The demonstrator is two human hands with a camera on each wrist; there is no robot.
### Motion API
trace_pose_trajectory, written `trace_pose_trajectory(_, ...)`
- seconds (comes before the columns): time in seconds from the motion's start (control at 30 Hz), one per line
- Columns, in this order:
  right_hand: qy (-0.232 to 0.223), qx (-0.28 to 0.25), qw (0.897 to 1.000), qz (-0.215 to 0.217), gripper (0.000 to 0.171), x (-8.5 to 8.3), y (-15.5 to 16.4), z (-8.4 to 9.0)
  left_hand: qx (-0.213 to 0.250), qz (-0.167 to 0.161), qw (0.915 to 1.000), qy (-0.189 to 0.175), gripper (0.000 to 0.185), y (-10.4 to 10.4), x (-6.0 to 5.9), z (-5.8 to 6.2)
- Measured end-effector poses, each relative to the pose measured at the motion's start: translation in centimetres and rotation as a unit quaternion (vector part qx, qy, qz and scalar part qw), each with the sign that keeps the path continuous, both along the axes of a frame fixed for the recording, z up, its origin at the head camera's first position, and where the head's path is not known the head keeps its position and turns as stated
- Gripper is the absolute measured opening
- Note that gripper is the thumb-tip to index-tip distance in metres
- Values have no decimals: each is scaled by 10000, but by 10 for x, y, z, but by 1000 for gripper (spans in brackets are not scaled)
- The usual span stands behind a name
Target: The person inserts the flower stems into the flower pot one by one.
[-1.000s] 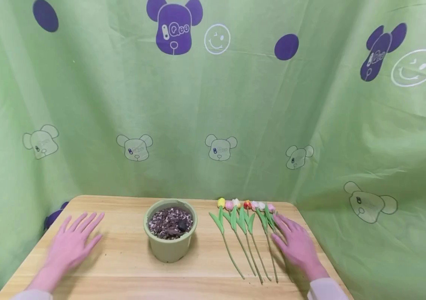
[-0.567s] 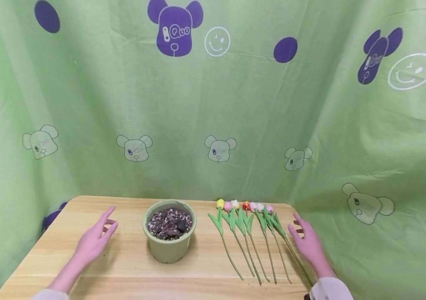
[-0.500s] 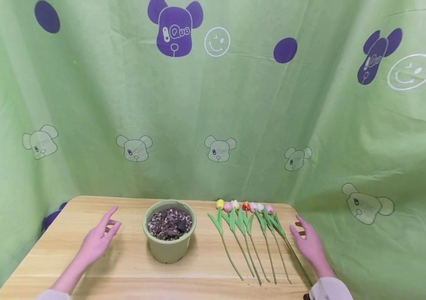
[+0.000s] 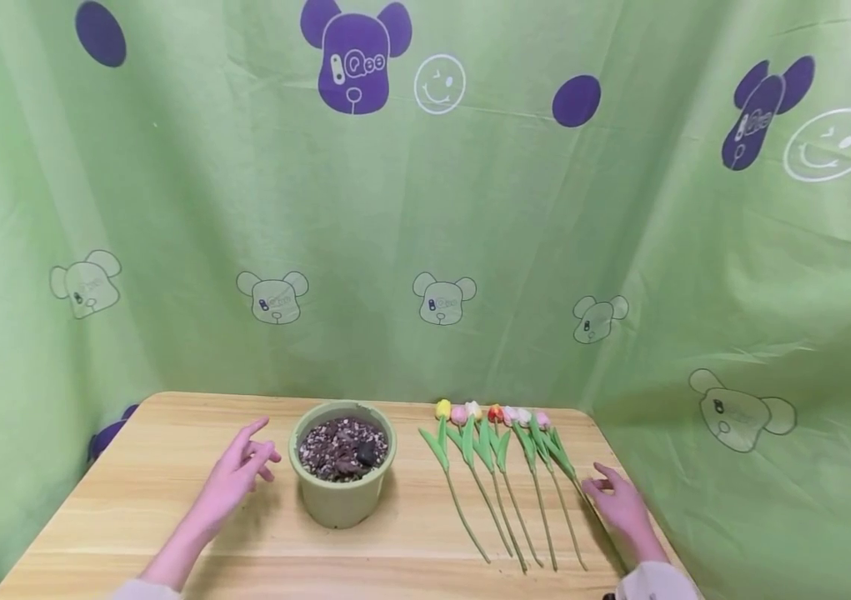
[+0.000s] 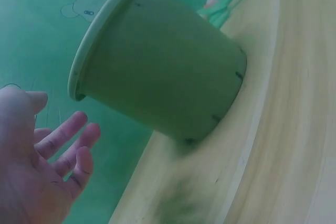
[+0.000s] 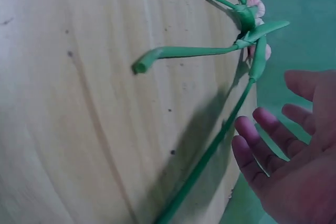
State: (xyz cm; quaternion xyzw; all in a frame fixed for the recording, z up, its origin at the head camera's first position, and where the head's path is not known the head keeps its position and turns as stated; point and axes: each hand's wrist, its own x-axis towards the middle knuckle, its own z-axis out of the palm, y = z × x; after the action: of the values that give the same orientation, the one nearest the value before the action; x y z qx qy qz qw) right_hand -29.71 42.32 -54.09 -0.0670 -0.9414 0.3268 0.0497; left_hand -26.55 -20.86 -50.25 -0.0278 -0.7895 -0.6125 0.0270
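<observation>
A round olive-green flowerpot point(image 4: 342, 504) stands on the table, filled with dark, speckled soil point(image 4: 329, 454) and a black lump point(image 4: 367, 452). My left hand point(image 4: 228, 479) hovers just left of it, fingers loosely bent and nothing in them. In the left wrist view the fingertips point(image 5: 92, 131) point at the pot's rim with a gap between. Several tulips lie side by side on the right, among them a yellow one point(image 4: 443, 409) and a red one point(image 4: 496, 413). Beside the outermost stem point(image 6: 207, 153) is my right hand point(image 4: 623, 508), its fingers relaxed and holding nothing.
The wooden table point(image 4: 260, 571) carries the pot and the tulips. A green curtain point(image 4: 365, 208) printed with bears surrounds its back and sides. Dark specks point(image 6: 172, 152) dot the wood near the stems.
My left hand has swung right, from flat over the table's left side to near the pot. The right hand has drawn back from the tulip heads, uncovering the outermost stem.
</observation>
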Motion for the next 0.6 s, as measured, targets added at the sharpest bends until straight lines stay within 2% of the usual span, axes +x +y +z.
trace_pose_trajectory(0.3, -136, -172, 9997, -119, 64, 6, -9, -7, 541, -156, 9984, -3, 69, 15, -2, -4)
trace_pose_trajectory(0.47, -253, -245, 9993, -109, 63, 7, -14, -8, 688, -150, 9975, 30, 70, 20, -3, -5)
trace_pose_trajectory(0.6, -198, -217, 9995, -139, 56, 4, -15, -11, 761, -190, 9969, 64, 69, 24, -5, -6)
